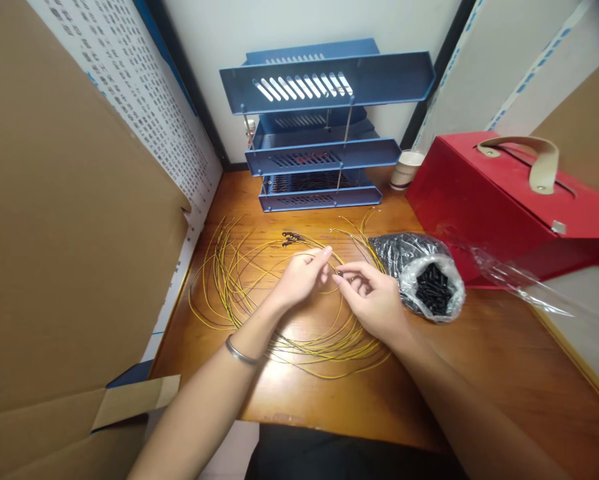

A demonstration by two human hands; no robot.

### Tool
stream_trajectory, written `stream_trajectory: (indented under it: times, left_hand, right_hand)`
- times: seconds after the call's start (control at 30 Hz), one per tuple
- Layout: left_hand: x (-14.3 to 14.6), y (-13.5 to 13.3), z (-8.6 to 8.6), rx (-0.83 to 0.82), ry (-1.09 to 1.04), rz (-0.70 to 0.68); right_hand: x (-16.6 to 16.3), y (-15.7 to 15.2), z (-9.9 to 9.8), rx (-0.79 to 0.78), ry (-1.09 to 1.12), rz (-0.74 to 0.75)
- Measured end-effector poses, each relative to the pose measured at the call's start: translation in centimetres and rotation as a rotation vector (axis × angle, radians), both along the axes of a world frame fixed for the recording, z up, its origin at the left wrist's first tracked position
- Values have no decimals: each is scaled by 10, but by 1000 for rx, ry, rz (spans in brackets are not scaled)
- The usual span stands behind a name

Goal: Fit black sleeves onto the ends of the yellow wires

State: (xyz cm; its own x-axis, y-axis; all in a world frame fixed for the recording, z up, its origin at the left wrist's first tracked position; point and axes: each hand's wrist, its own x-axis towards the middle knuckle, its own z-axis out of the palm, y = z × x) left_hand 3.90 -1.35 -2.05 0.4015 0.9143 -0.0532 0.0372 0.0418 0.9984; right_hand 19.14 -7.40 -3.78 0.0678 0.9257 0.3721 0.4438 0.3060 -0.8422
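Above the wooden table, my left hand (305, 275) is closed, thumb against fingers, on what looks like a thin yellow wire. Close on its right, my right hand (373, 295) pinches a small black piece (339, 273) between thumb and fingertips. The fingers hide most of both things. Loose loops of yellow wire (324, 348) lie beneath and around the hands. Beyond the left hand, several wire ends carry black sleeves (292, 237). To the right of my right hand, a clear plastic bag (404, 250) stands open, holding many small black sleeves (433, 288).
A blue tiered file rack (324, 157) stands at the back of the table (289, 400). A paper cup (406, 170) is beside a red box with a beige handle (479, 200) at right. A large cardboard sheet (69, 233) borders the left.
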Motion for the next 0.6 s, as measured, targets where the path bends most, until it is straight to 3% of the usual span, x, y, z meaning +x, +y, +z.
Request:
stream_trajectory:
  times: [0.13,0.2,0.27,0.4,0.47,0.6]
  left_hand:
    - [-1,6,1,2,-72,244]
    - [-2,6,1,-5,-87,281]
    - [-2,5,1,-4,-69,201]
    - [-1,0,0,-10,-8,-95]
    - [-1,-1,-1,1,0,-88]
    - [0,2,-1,12,-13,96]
  right_hand:
    - [0,0,-2,-8,7,0]
    - [0,1,-3,-7,9,-9]
    - [0,0,-3,0,9,-25]
    - [1,0,-2,0,-2,-28]
    - [1,0,-1,-4,-6,-26]
    - [0,0,-1,-7,-4,-29]
